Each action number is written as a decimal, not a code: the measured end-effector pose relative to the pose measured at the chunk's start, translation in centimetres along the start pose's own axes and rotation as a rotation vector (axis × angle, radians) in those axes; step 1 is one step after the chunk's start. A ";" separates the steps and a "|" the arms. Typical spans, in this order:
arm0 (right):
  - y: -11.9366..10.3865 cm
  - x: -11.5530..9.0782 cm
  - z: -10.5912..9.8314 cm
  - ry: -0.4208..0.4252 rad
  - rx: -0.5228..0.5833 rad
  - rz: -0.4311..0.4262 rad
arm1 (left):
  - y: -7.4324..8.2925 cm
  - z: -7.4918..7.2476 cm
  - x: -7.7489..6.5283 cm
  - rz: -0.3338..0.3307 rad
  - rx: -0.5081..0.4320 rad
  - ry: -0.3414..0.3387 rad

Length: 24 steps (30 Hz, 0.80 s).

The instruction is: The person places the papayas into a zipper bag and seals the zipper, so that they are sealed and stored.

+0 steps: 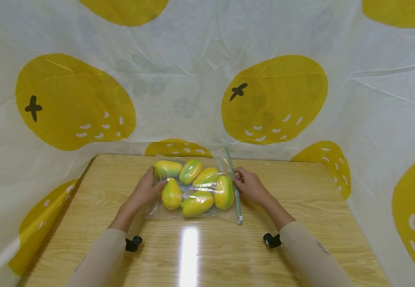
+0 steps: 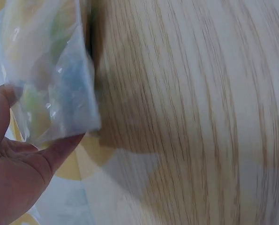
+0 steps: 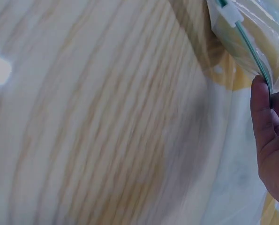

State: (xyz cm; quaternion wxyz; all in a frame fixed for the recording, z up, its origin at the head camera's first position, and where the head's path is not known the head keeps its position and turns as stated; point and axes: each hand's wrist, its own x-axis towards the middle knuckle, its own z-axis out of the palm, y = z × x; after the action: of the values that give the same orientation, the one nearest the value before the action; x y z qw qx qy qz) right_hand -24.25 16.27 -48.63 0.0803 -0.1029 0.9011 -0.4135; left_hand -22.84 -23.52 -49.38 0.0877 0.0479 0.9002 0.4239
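A clear zip bag (image 1: 189,187) holds several yellow-green fruits (image 1: 197,204), shaped like mangoes or small papayas. It lies across the far part of the wooden table, with its green zip strip (image 1: 233,187) on the right side. My left hand (image 1: 145,187) grips the bag's left end, thumb over the top. In the left wrist view, that hand (image 2: 22,168) has the clear plastic between thumb and fingers. At the zip strip's middle, my right hand (image 1: 251,186) pinches the edge. The right wrist view shows the white slider (image 3: 230,14) at one end of the strip, apart from the fingers.
The wooden table (image 1: 229,255) reflects a bright strip of light near its front. White cloth with large yellow fruit prints (image 1: 178,99) hangs behind and along both sides of the table. Black wrist cameras (image 1: 133,244) are worn at both sleeves.
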 end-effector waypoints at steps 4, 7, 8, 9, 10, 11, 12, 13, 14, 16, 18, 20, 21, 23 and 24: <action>0.4 -0.6 -1.0 0.011 0.014 0.033 | 0.5 0.9 0.1 0.037 -0.009 0.002; 0.9 -1.0 -1.7 0.020 0.023 0.049 | 0.9 1.6 0.2 0.072 -0.015 0.002; 1.1 -1.2 -1.9 0.022 0.027 0.056 | 1.0 1.8 0.2 0.086 -0.016 -0.001; 1.3 -1.3 -2.1 0.023 0.032 0.063 | 1.1 2.1 0.2 0.093 -0.021 -0.001; 1.6 -1.5 -2.2 0.024 0.035 0.071 | 1.2 2.3 0.1 0.100 -0.024 -0.005; 1.8 -1.7 -2.3 0.020 0.036 0.074 | 1.3 2.5 0.1 0.109 -0.023 -0.007; 2.0 -1.8 -2.5 0.016 0.033 0.072 | 1.5 2.7 0.1 0.117 -0.019 -0.010; 2.2 -2.0 -2.7 0.017 0.029 0.077 | 1.7 2.9 0.1 0.124 -0.017 -0.013; 2.4 -2.2 -2.9 0.019 0.022 0.082 | 1.9 3.1 0.1 0.131 -0.016 -0.017; 2.7 -2.7 -3.4 0.021 0.011 0.092 | 2.3 3.5 0.1 0.144 -0.017 -0.025; 3.0 -3.1 -3.9 0.024 0.000 0.096 | 2.7 3.9 0.2 0.162 -0.017 -0.036; 3.2 -3.5 -4.4 0.024 0.003 0.101 | 3.0 4.2 0.3 0.179 -0.023 -0.040; 3.3 -3.7 -4.5 0.021 0.009 0.099 | 3.2 4.4 0.3 0.186 -0.031 -0.041; 3.3 -4.1 -4.8 0.015 0.017 0.089 | 3.4 4.7 0.3 0.208 -0.027 -0.040; 3.4 -4.3 -5.0 0.015 0.021 0.089 | 3.5 4.8 0.4 0.219 -0.025 -0.041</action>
State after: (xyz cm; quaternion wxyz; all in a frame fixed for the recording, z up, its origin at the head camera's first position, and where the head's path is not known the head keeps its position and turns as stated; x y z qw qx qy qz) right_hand -21.59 23.12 -47.73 0.0928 -0.0589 0.9011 -0.4195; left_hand -22.20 -17.59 -49.73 0.0600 0.1535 0.8821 0.4412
